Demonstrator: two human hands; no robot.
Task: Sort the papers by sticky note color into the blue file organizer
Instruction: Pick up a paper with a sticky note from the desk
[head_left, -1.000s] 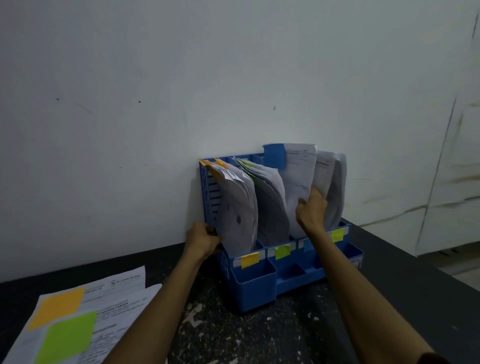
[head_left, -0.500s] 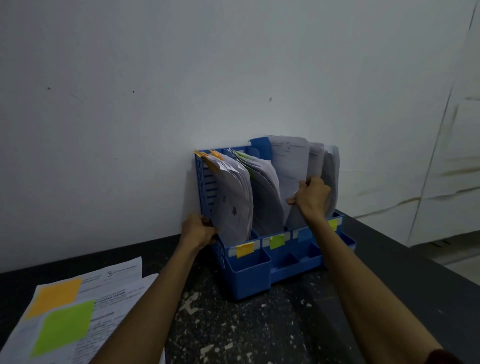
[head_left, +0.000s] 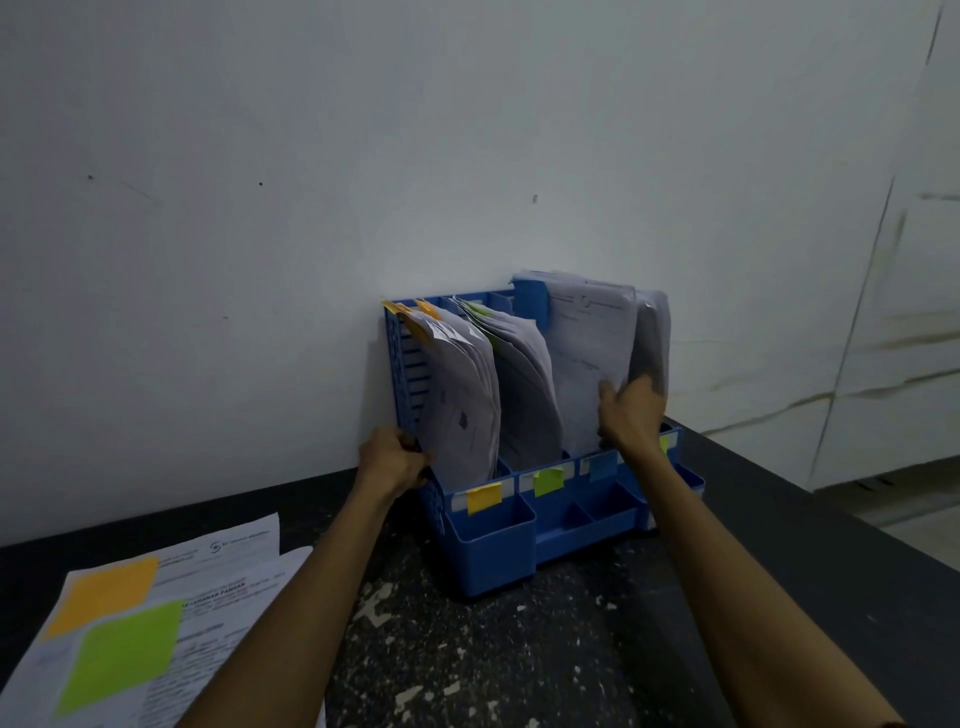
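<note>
The blue file organizer (head_left: 493, 545) stands against the wall, several slots filled with upright papers. Its front labels run orange (head_left: 484, 496), green (head_left: 548, 480), blue (head_left: 602, 466) and yellow (head_left: 663, 445). My left hand (head_left: 389, 462) grips the organizer's left wall. At the third slot my right hand (head_left: 631, 410) holds the lower right edge of the papers with a blue sticky note (head_left: 587, 353), thumb in front, fingers behind. Orange-tagged papers (head_left: 462, 395) fill the first slot and green-tagged papers (head_left: 524, 384) the second.
Loose papers (head_left: 223, 582) lie at the front left of the dark speckled counter, one with an orange note (head_left: 104, 592), one with a green note (head_left: 124, 654). The white wall is right behind the organizer. The counter's right edge drops off at the far right.
My right hand has shifted slightly right along the blue-note papers, which stand in the third slot. My left hand keeps its grip on the organizer's wall.
</note>
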